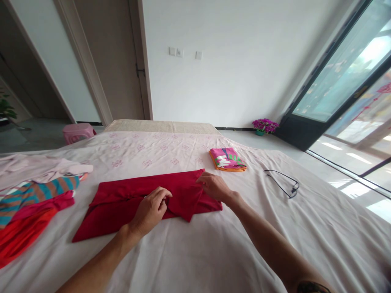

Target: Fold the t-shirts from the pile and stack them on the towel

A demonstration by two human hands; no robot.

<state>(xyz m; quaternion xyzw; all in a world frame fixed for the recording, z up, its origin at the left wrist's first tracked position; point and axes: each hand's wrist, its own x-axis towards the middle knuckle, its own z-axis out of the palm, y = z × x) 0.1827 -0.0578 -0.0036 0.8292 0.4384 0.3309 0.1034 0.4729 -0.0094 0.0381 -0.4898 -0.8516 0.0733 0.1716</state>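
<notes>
A dark red garment (183,201) lies on the bed in a long folded shape, with one flap turned over toward its right end. Its exact kind is hidden by the folds. My left hand (154,205) rests at the garment's middle, fingers curled and closed on the cloth beside the flap. At the upper right corner, my right hand (215,186) pinches the red fabric between thumb and fingers. Just beyond that hand sits a folded pink cloth piece (227,158) with an orange edge and white and green print.
Several loose clothes (39,199), some striped, are piled at left on the pale bedsheet (195,264). Black-framed glasses (285,183) lie at right. On the floor stand a pink stool (78,132) and purple flowers (265,125), with a glass door (339,77) at right.
</notes>
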